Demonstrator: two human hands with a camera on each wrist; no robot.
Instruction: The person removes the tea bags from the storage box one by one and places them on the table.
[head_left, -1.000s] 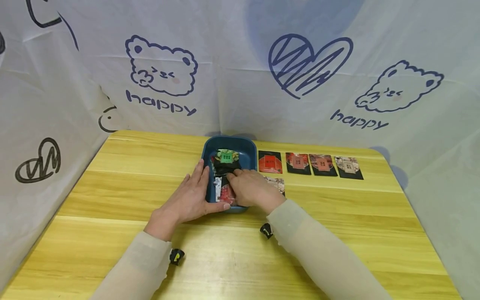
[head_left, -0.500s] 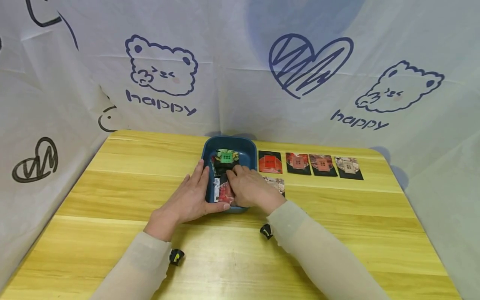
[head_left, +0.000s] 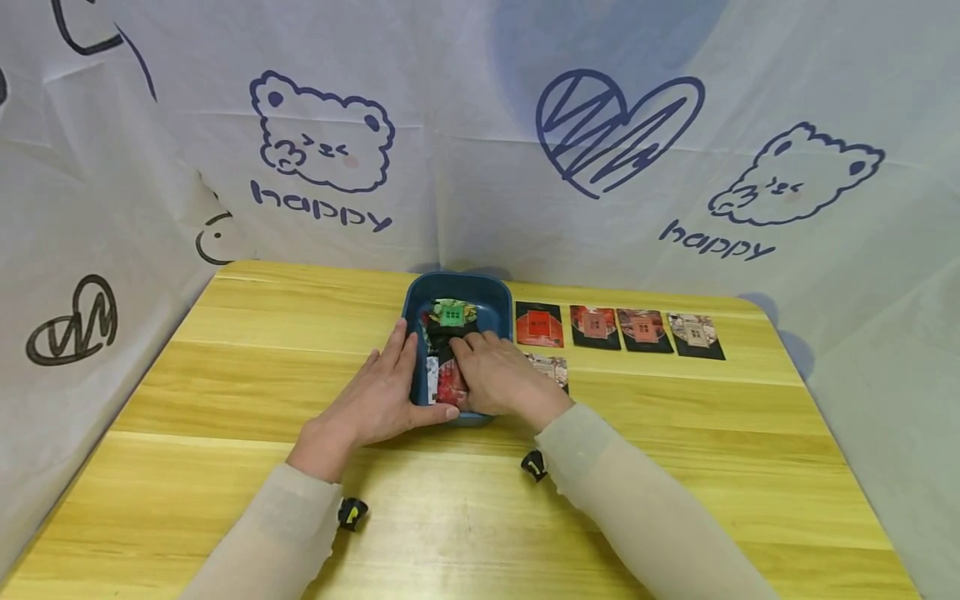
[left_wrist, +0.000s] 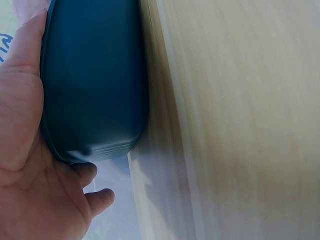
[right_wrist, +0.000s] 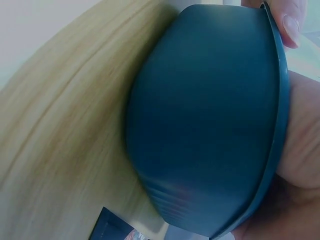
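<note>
Tub [right_wrist: 205, 115]: we see dark, greeny blue.
Back packet [head_left: 453, 314] in the tub: green box shape, black below.
Front packet [head_left: 452, 385] in the tub: red and black.
First packet [head_left: 539, 324] in the row: bright red box shape.
Last packet [head_left: 697, 335] in the row: cream and black.
Bench [head_left: 750, 467]: we see yellow with wood stripes.
Cloth [head_left: 465, 192]: white, blue bears, scribbly heart.

Tray [head_left: 491, 315] toward back of table [head_left: 247, 367], packets [head_left: 453, 315] inside. To its right: four more packets [head_left: 596, 327] in row; another packet [head_left: 555, 370] before leftmost.
</note>
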